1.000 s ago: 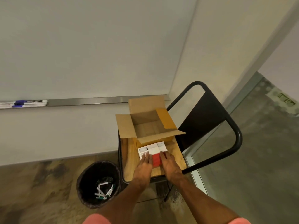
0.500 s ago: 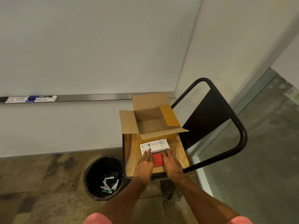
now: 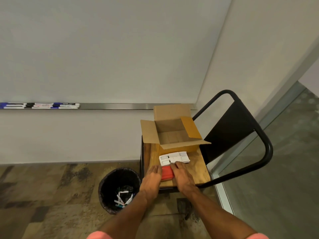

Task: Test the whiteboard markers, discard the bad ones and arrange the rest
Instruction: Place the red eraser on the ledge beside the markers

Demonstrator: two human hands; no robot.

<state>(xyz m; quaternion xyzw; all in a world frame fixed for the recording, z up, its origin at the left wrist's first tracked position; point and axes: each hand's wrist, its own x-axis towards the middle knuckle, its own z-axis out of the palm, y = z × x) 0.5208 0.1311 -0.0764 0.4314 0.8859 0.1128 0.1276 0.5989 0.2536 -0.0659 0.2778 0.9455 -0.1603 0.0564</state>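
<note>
Left hand (image 3: pixel 151 177): fingers (image 3: pixel 156 169) are lying straight and close together, flat against the left edge of a red block (image 3: pixel 167 173). Right hand (image 3: pixel 183 177): fingers (image 3: pixel 177 165) are stretching over the block's right edge, tips touching a white pack (image 3: pixel 174 158). Neither hand is curling round anything; thumbs are hidden.

Judgement: the hands are squaring the block on the chair seat (image 3: pixel 196 163), part of the arranging. To do it well, both sides should be pushing evenly, palms low, so the block is not twisting or shoving the pack under the flap of the open cardboard box (image 3: pixel 172 133) just behind.

Markers (image 3: pixel 39 105): white barrels, blue and black caps, lying end to end in rows on the metal tray (image 3: pixel 134 106) under the whiteboard (image 3: pixel 103 49), well left of the chair. Discarded ones (image 3: pixel 123 199) are lying jumbled in the black bin (image 3: pixel 103 184) beside the seat. The pack's contents are too small to tell.
</note>
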